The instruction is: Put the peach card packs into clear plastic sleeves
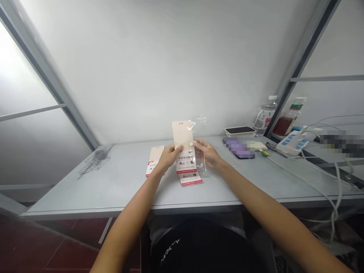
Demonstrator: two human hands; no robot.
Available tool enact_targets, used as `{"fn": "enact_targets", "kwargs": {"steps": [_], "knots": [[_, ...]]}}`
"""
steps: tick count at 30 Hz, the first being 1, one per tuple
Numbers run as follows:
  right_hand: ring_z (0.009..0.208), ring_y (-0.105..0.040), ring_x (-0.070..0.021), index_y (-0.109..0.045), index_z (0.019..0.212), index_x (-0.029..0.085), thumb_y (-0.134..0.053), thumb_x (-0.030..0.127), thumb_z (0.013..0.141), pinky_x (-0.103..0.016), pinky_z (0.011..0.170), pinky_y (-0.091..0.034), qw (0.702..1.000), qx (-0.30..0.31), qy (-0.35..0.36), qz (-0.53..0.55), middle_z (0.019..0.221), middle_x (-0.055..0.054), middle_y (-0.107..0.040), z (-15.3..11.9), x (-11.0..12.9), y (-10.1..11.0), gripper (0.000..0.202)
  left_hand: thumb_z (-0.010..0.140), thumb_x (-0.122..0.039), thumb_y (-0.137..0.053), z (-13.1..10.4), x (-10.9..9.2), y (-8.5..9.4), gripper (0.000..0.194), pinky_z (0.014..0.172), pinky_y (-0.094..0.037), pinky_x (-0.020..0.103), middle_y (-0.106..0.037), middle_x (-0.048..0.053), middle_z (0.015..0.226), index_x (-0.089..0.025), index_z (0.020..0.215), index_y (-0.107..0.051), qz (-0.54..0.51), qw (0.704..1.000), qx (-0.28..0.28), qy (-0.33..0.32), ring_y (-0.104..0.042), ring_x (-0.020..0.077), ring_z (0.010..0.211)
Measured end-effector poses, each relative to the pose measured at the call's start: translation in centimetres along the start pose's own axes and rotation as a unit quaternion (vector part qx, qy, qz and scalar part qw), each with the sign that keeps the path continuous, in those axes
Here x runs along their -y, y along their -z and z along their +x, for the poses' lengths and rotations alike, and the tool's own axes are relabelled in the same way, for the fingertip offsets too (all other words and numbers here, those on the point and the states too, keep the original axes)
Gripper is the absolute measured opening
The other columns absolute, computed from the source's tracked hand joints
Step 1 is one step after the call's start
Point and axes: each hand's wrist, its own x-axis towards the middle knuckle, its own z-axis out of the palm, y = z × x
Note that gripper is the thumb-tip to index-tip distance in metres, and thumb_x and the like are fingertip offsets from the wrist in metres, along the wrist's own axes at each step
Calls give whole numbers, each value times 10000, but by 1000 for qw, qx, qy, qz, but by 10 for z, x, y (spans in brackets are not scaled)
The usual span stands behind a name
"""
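Between my hands, a cream ruler set packet (184, 138) with a red band at its bottom stands tilted up over the desk. My left hand (167, 155) grips its left edge, thumb on the front. At its right edge, my right hand (209, 154) has its fingers closed on a clear plastic sleeve (202, 169), which sticks out past the packet; the fingertips are partly hidden. A similar packet (191, 180) lies beneath, mostly covered. Another packet (156, 154) lies on the desk, partly behind my left hand.
On the grey desk (125, 189), a tangle of dark thin strands (95, 161) lies at the left. To the right are a phone (240, 131), a purple blurred item (239, 148), a water bottle (265, 117), a bottle of red liquid (288, 119) and a power strip (292, 142) with cables.
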Motion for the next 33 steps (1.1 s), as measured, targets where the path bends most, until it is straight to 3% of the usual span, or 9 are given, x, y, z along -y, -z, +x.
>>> {"fn": "enact_targets", "kwargs": {"steps": [3,9,16,21,26,33], "knots": [[724,-639,-172,-672,908,185,-722,316,677,-300,658,-521,998,16,-21,-49,809,-40,-690,-3,0,-3,270,731,-560,-558,1,2,-1,445,509,-447,252,-649,63,697,-125,787,-634,-17,999,-49,14,-587,160,615],[736,-636,-184,-705,800,156,-775,287,600,-304,662,-511,998,20,-22,-64,801,-53,-694,-6,1,-6,249,723,-513,-593,-1,-2,-5,428,531,-466,271,-664,81,723,-115,868,-646,-6,997,-71,3,-602,180,639],[717,-638,-175,-709,793,166,-796,287,572,-302,645,-512,998,-33,-22,-46,808,-52,-697,-2,-1,-5,266,732,-504,-580,-1,-3,-8,389,608,-489,310,-676,94,821,-139,855,-637,26,992,-115,-35,-625,215,742],[692,-631,-172,-696,744,156,-818,283,527,-291,615,-495,997,-53,-17,-49,752,-44,-684,-4,0,-5,279,659,-447,-675,-5,-6,-9,389,600,-496,316,-677,83,794,-129,882,-647,-14,998,-55,-13,-630,212,716],[658,-617,-158,-667,677,153,-828,253,496,-286,607,-486,998,-57,-7,-41,701,-21,-661,-4,1,-7,263,703,-465,-622,-5,-5,-7,373,490,-450,271,-654,67,703,-125,856,-641,22,998,-55,12,-587,165,577],[652,-611,-146,-660,679,150,-802,217,538,-272,610,-476,999,-44,-6,-27,678,-4,-653,-6,0,-7,211,761,-496,-539,-6,-4,-6,375,410,-357,228,-529,18,539,-131,683,-573,20,1000,1,-7,-482,111,457]]}}
